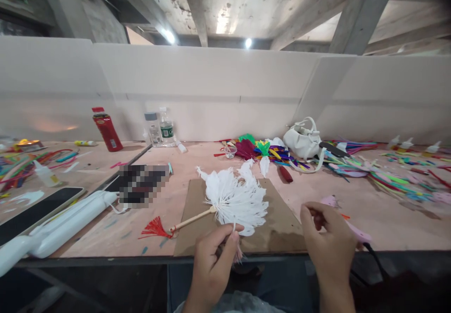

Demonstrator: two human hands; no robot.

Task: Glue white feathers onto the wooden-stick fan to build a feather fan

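Observation:
A white feather fan (235, 197) with a wooden handle and red tassel (155, 229) lies on a brown cardboard sheet (278, 219) at the table's front. My left hand (213, 263) pinches a small feather by its quill just below the fan's lower edge. To the right, my right hand (329, 245) is closed around a pink glue gun (355, 230), whose black cord runs off the table edge.
A pile of coloured feathers (260, 151) and a white bag (303, 140) lie behind the fan. Coloured sticks (387, 176) spread to the right. A red bottle (106, 129), water bottles (165, 126), a phone (38, 209) and a white device (66, 223) sit to the left.

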